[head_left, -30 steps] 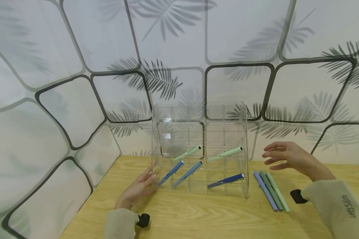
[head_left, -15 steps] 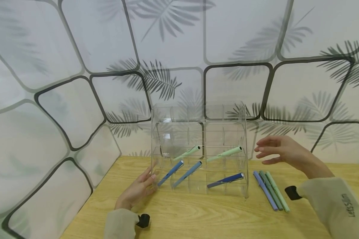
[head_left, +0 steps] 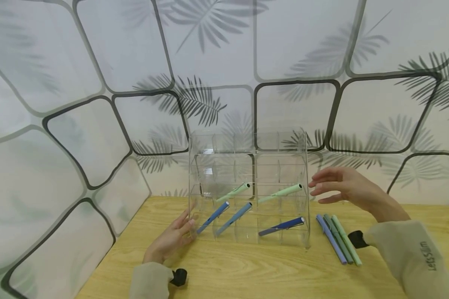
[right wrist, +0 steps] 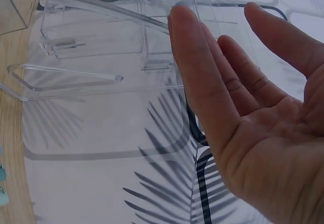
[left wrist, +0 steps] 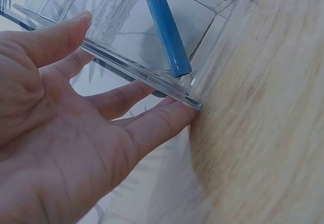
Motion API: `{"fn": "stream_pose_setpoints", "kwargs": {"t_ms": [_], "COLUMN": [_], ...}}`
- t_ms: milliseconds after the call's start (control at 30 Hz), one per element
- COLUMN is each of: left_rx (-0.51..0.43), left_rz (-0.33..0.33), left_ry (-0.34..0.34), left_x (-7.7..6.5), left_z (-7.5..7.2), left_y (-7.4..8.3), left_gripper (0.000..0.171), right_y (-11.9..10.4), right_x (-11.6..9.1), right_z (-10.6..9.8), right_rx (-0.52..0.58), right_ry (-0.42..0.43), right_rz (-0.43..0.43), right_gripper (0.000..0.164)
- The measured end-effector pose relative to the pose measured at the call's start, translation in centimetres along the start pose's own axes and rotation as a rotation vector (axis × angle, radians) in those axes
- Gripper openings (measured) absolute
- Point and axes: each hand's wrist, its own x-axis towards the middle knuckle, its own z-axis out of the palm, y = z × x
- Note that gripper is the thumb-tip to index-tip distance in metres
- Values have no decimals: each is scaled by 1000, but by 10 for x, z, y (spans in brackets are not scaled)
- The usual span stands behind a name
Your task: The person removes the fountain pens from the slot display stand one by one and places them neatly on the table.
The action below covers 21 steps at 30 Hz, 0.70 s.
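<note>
A clear acrylic pen rack with stepped tiers stands on the wooden table. My left hand grips its left side edge; in the left wrist view the thumb lies on one side of the clear panel and the fingers on the other. Near the rack's right side, my right hand hovers with loosely bent fingers and holds nothing. Below it, a lavender pen, a dark green pen and a light green pen lie side by side on the table.
Leaning in the rack are two light green pens, two blue pens at lower left and a dark blue pen at lower right. Leaf-patterned fabric hangs behind the table.
My right hand has moved left and slightly up, closer to the rack's right side. The left hand, the rack and the pens stay where they were.
</note>
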Motion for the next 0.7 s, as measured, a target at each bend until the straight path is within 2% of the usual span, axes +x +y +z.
{"fn": "stream_pose_setpoints", "kwargs": {"t_ms": [200,700], "left_rx": [5,-6], "left_rz": [-2,-1], "left_ry": [4,-1], "left_x": [0,0], "left_z": [0,0], "left_y": [0,-1], "left_gripper": [63,63], "right_y": [-2,-10], "right_x": [4,14], "right_z": [6,24], "right_rx": [12,-56], "right_ry": [-53,-55], "right_rz": [-35,-5], "right_gripper": [24,39]}}
